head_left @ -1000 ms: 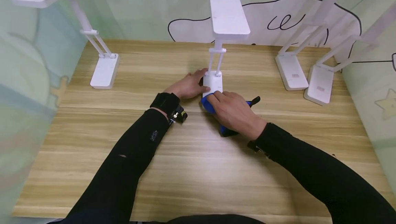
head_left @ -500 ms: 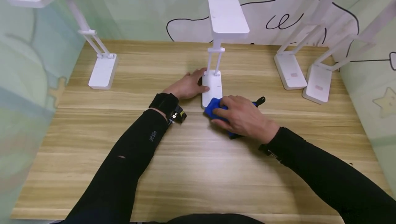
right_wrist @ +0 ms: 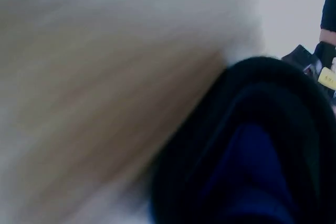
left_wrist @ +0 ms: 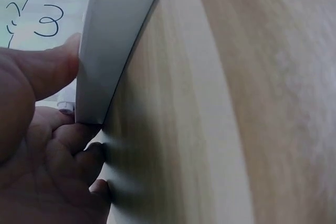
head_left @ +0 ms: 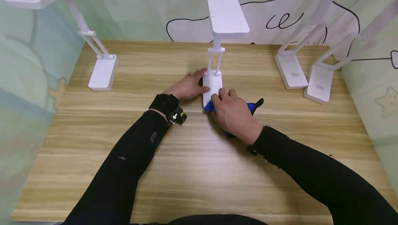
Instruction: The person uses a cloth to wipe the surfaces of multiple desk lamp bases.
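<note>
A white desk lamp (head_left: 214,80) stands upright near the middle of the table. My left hand (head_left: 188,86) grips the left rear of its base, thumb on top and the other fingers round the back edge. In the left wrist view the base (left_wrist: 113,45) shows its side wall, with my thumb (left_wrist: 55,66) pressed on the upper edge. With my right hand (head_left: 234,116) I hold a blue cloth with black edging (head_left: 209,106) against the front end of the base. Most of the cloth is hidden under that hand; its dark edge (right_wrist: 184,166) fills much of the right wrist view.
Another white lamp (head_left: 102,73) stands at the left. Two more, a nearer lamp (head_left: 290,71) and a farther-right lamp (head_left: 319,83), stand close together at the right. Printed walls (head_left: 140,14) enclose the wooden table (head_left: 186,176) behind and on both sides.
My right hand drew the cloth back right off the base front, then came forward and left onto it again. My left hand stays on the base.
</note>
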The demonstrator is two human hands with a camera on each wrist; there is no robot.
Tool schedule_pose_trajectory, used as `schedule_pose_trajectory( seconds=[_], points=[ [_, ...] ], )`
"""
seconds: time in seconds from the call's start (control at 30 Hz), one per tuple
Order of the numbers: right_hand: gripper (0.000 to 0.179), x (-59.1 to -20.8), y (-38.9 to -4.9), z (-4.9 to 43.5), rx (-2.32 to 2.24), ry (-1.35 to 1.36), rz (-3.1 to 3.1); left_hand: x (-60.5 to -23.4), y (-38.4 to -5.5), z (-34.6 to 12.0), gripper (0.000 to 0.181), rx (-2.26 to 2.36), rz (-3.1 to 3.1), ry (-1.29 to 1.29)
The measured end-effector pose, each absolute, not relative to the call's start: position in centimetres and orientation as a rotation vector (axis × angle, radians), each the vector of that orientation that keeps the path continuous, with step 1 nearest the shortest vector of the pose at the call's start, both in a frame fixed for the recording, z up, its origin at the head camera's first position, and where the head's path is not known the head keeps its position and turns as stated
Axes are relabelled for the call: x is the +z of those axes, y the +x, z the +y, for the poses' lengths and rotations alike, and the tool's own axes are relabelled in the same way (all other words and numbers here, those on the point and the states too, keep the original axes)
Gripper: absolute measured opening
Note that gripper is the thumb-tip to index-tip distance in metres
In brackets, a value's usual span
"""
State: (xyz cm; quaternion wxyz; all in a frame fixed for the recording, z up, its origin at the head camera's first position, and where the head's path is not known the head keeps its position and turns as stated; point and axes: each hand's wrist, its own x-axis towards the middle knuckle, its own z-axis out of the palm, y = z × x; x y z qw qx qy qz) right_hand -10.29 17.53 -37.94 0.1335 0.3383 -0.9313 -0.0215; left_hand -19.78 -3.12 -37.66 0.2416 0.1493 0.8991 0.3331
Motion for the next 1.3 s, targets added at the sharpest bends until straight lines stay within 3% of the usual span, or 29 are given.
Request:
schedule_pose_trajectory(
  seconds=[0.23, 0.47, 0.6, 0.77, 0.97, 1.1, 1.3],
  points=[
    [0.044, -37.9, -11.0, 20.4, 0.155, 0.868, -2.872, -37.5, -19.8, -3.3, 0.085, 0.916, 2.437, 0.370],
    [0.033, -37.3, -10.7, 19.5, 0.228, 1.096, -2.674, -37.6, -19.9, -3.1, 0.084, 0.897, 2.460, 0.395],
    [0.028, -36.8, -13.1, 18.2, 0.275, 1.094, -2.701, -37.9, -19.9, -3.1, 0.084, 0.879, 2.476, 0.429],
    [0.033, -37.1, -16.3, 18.0, 0.458, 0.888, -2.857, -38.0, -19.7, -3.3, 0.083, 0.896, 2.475, 0.440],
    [0.047, -37.7, -13.0, 19.1, 0.405, 0.884, -2.898, -37.8, -19.4, -3.4, 0.081, 0.881, 2.478, 0.451],
    [0.047, -37.4, -11.0, 20.0, 0.368, 0.966, -2.905, -37.7, -19.5, -3.2, 0.081, 0.881, 2.469, 0.429],
    [0.044, -37.2, -14.3, 19.8, 0.492, 0.876, -2.992, -37.7, -19.7, -3.0, 0.081, 0.875, 2.469, 0.445]
  ],
)
